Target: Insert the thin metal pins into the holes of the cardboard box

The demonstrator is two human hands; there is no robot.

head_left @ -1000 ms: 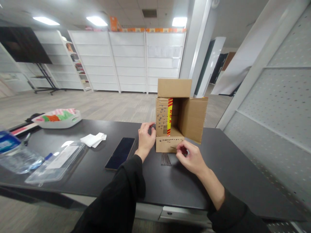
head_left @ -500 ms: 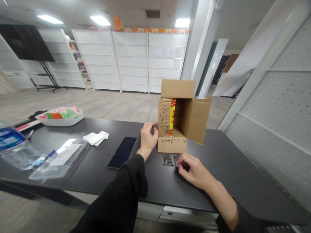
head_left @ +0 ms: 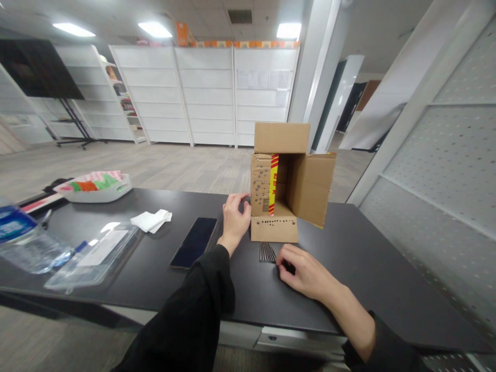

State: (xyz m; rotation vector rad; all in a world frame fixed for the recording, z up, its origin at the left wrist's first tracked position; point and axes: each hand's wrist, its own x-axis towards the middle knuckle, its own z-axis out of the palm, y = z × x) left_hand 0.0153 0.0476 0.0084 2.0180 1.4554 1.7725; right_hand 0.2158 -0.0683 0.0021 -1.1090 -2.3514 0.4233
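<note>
A cardboard box (head_left: 304, 186) lies on the table with its opening towards me and its flaps spread. Small holes and grey round heads dot its left flap (head_left: 260, 178), and a row of holes runs across the bottom flap (head_left: 274, 235). My left hand (head_left: 235, 219) is at the box's left side, fingertips against it, thumb and forefinger apart. Below the bottom flap, several long thin nails (head_left: 266, 252) lie side by side in a slight fan. At their right end, my right hand (head_left: 300, 268) pinches the outermost nail, mostly hidden by its fingertips.
Left of my left hand lies a dark phone (head_left: 194, 243). Farther left are folded white tissues (head_left: 152, 221), a clear plastic case (head_left: 95, 258), a water bottle (head_left: 29, 243) and a white basket (head_left: 96, 191) with colourful contents. A perforated panel (head_left: 442, 170) borders the right side.
My right hand has shifted slightly left, bringing the pinched nail up against the row of nails. My left hand stays beside the box. The camera view has moved a little.
</note>
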